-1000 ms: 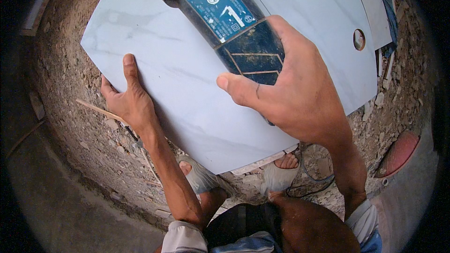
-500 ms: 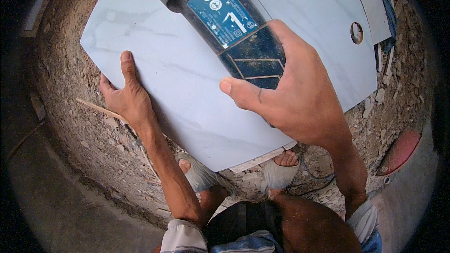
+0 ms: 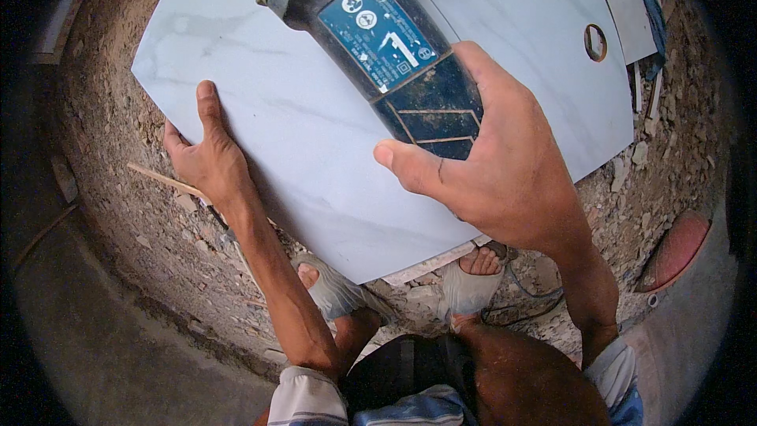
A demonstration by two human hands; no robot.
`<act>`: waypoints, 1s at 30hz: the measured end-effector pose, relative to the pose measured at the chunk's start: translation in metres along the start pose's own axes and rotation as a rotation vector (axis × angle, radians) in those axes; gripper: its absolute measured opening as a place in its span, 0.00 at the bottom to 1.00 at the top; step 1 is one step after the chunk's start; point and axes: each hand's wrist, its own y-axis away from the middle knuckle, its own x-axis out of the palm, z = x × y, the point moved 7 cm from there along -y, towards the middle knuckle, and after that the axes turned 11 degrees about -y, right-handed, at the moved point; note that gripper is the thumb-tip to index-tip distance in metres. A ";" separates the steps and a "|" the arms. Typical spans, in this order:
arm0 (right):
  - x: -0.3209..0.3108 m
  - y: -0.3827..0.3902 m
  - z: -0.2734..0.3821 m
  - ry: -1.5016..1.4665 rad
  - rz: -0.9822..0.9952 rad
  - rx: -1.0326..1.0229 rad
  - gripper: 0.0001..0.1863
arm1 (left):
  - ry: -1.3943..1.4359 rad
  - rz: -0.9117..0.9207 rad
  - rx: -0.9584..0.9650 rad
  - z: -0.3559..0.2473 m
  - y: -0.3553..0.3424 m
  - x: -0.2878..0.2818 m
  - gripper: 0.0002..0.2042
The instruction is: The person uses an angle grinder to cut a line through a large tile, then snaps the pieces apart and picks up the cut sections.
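A large white marble-look tile (image 3: 315,166) with faint grey veins lies in front of me, close above my feet. My left hand (image 3: 209,154) grips its left edge, thumb on top and fingers going under it. In my right hand (image 3: 505,158) is a dusty dark-blue angle grinder (image 3: 434,102), held round its body above the tile. Its head points to the upper left and runs out of the picture, so its disc is not visible. A thin line crosses the tile beside the grinder. Towards the tile's right side is a round hole (image 3: 595,42).
Broken rubble and earth (image 3: 110,158) surround the tile. Another pale tile piece (image 3: 623,8) and blue cloth (image 3: 656,24) lie at the far right. A thin wooden strip (image 3: 165,180) is beside my left wrist. A cable (image 3: 528,315) curls near my right foot; a reddish object (image 3: 674,252) lies farther right.
The grinder and my right hand have moved slightly down and to the right. My left hand and the tile have shifted a little up and to the left.
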 end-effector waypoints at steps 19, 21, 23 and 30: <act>-0.002 0.017 -0.009 -0.021 -0.007 0.027 0.28 | -0.044 -0.085 0.047 0.005 -0.002 -0.004 0.38; -0.003 0.019 -0.010 -0.018 -0.015 0.039 0.29 | -0.054 -0.093 0.051 0.005 -0.002 -0.005 0.38; -0.004 0.021 -0.012 -0.012 -0.004 0.050 0.29 | -0.042 -0.059 0.019 0.003 -0.001 -0.004 0.38; -0.005 0.028 -0.018 -0.009 -0.013 0.049 0.29 | -0.011 -0.030 0.009 0.004 0.000 0.000 0.39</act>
